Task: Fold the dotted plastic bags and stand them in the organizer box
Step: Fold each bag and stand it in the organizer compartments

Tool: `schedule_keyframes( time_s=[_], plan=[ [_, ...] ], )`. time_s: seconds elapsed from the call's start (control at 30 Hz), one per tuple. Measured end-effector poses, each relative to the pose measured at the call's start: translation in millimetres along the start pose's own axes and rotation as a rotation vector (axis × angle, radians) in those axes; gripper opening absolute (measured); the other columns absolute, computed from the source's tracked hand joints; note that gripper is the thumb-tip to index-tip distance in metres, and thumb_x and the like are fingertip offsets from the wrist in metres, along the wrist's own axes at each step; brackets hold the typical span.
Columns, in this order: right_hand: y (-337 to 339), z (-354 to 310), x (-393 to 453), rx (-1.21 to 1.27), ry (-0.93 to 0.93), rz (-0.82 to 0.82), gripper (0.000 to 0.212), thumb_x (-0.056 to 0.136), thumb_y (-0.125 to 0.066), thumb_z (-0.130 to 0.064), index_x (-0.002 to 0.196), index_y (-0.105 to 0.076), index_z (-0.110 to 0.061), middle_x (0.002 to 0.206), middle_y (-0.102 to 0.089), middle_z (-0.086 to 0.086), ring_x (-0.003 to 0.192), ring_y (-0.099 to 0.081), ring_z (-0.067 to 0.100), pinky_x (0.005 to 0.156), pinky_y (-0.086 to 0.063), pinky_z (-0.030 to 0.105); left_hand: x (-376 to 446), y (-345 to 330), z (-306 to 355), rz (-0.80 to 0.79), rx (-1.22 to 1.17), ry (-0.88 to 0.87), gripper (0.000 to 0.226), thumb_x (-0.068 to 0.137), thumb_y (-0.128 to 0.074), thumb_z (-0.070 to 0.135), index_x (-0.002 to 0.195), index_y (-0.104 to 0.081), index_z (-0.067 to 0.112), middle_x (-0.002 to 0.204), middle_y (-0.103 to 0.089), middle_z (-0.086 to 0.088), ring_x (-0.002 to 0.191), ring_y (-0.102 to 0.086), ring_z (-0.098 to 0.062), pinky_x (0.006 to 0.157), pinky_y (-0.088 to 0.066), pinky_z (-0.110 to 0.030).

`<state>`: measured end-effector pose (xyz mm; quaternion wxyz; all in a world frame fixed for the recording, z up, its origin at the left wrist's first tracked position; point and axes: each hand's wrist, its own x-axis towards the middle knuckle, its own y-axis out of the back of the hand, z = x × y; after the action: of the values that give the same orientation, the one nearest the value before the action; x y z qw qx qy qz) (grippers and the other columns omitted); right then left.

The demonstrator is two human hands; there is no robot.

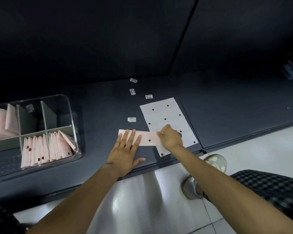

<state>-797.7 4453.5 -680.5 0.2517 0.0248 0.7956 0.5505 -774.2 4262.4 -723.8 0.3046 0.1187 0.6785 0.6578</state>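
A pink dotted bag folded into a long strip lies across the dark shelf. My left hand presses flat on its left end, fingers spread. My right hand pinches the strip's right end. Under the strip and my right hand lies a flat white dotted bag, unfolded. At the left stands a clear organizer box with grey dividers; folded pink bags stand in its front compartments and more in its back left one.
Several small white barcode labels lie scattered on the dark shelf behind the bags. A shelf seam runs just right of the white bag. Below the shelf edge are a pale tiled floor, my sandalled feet and a checkered dark mat.
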Motion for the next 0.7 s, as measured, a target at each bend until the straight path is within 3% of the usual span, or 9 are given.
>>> schedule_keyframes(
  time_s=[0.07, 0.13, 0.23, 0.3, 0.4, 0.47, 0.53, 0.6, 0.7],
  plan=[
    [-5, -4, -17, -0.291, 0.141, 0.274, 0.035, 0.098, -0.039, -0.038, 0.115, -0.048, -0.008, 0.105, -0.062, 0.013, 0.097, -0.053, 0.031, 0.075, -0.039, 0.038, 0, -1, 0, -0.003, 0.001, -0.001, 0.085, 0.088, -0.007, 0.071, 0.145, 0.023, 0.016, 0.154, 0.027, -0.012, 0.142, 0.024, -0.031, 0.117, 0.014, -0.046],
    [-17, -9, -33, -0.289, 0.388, 0.377, 0.042, 0.097, -0.041, -0.038, 0.125, -0.050, -0.008, 0.114, -0.059, 0.014, 0.102, -0.052, 0.031, 0.086, -0.041, 0.041, 1, -2, 0, 0.001, -0.005, -0.001, 0.085, 0.086, -0.004, 0.071, 0.144, 0.024, 0.016, 0.152, 0.030, -0.012, 0.141, 0.026, -0.032, 0.116, 0.016, -0.046],
    [-34, -7, -42, -0.184, 0.664, 0.100, 0.054, 0.101, -0.034, -0.035, 0.146, -0.026, -0.006, 0.151, -0.032, 0.012, 0.141, -0.025, 0.024, 0.117, -0.014, 0.033, 0, -1, -1, 0.012, -0.029, -0.007, 0.087, 0.082, 0.001, 0.071, 0.146, 0.021, 0.015, 0.151, 0.031, -0.011, 0.141, 0.027, -0.031, 0.115, 0.018, -0.044],
    [-39, 5, -41, -0.266, 0.737, 0.015, 0.059, 0.102, -0.027, -0.038, 0.150, -0.010, -0.008, 0.159, -0.009, 0.006, 0.147, -0.002, 0.017, 0.118, 0.007, 0.027, 0, 0, -1, 0.014, -0.032, -0.013, 0.088, 0.082, -0.001, 0.071, 0.146, 0.020, 0.015, 0.152, 0.029, -0.012, 0.141, 0.026, -0.032, 0.115, 0.018, -0.044],
    [-36, 30, -35, -0.381, 0.749, 0.017, 0.064, 0.101, -0.025, -0.043, 0.150, -0.002, -0.009, 0.159, 0.002, 0.005, 0.146, 0.006, 0.016, 0.118, 0.012, 0.030, 0, 1, -3, 0.012, -0.018, -0.019, 0.087, 0.085, -0.007, 0.072, 0.146, 0.021, 0.016, 0.153, 0.027, -0.014, 0.141, 0.025, -0.033, 0.115, 0.018, -0.045],
    [-27, 41, -31, -0.407, 0.753, 0.024, 0.064, 0.101, -0.030, -0.042, 0.150, -0.008, -0.006, 0.158, -0.004, 0.007, 0.147, 0.000, 0.018, 0.119, 0.005, 0.032, 0, 1, -4, 0.011, -0.017, -0.032, 0.082, 0.087, -0.010, 0.072, 0.144, 0.024, 0.024, 0.152, 0.028, -0.016, 0.141, 0.025, -0.034, 0.114, 0.018, -0.046],
    [-18, 48, -29, -0.415, 0.802, 0.108, 0.060, 0.098, -0.047, -0.035, 0.144, -0.031, -0.001, 0.152, -0.027, 0.012, 0.142, -0.025, 0.022, 0.118, -0.019, 0.035, -1, 3, -4, 0.012, -0.023, -0.054, 0.073, 0.087, -0.009, 0.072, 0.139, 0.028, 0.037, 0.150, 0.033, -0.016, 0.140, 0.028, -0.035, 0.113, 0.021, -0.046],
    [-9, 49, -26, -0.481, 0.869, 0.219, 0.053, 0.084, -0.070, -0.031, 0.127, -0.057, -0.002, 0.133, -0.056, 0.013, 0.124, -0.053, 0.021, 0.101, -0.046, 0.030, -1, 4, -4, 0.009, -0.051, -0.062, 0.068, 0.088, -0.011, 0.071, 0.139, 0.024, 0.044, 0.148, 0.035, -0.014, 0.139, 0.030, -0.035, 0.111, 0.023, -0.045],
    [-3, 46, -21, -0.613, 0.943, 0.274, 0.053, 0.066, -0.081, -0.023, 0.114, -0.067, -0.010, 0.116, -0.068, 0.010, 0.109, -0.064, 0.018, 0.080, -0.056, 0.024, 0, 7, -4, -0.004, -0.117, -0.056, 0.067, 0.089, -0.019, 0.070, 0.147, 0.002, 0.044, 0.153, 0.028, -0.013, 0.141, 0.027, -0.032, 0.113, 0.021, -0.043]
  ],
)
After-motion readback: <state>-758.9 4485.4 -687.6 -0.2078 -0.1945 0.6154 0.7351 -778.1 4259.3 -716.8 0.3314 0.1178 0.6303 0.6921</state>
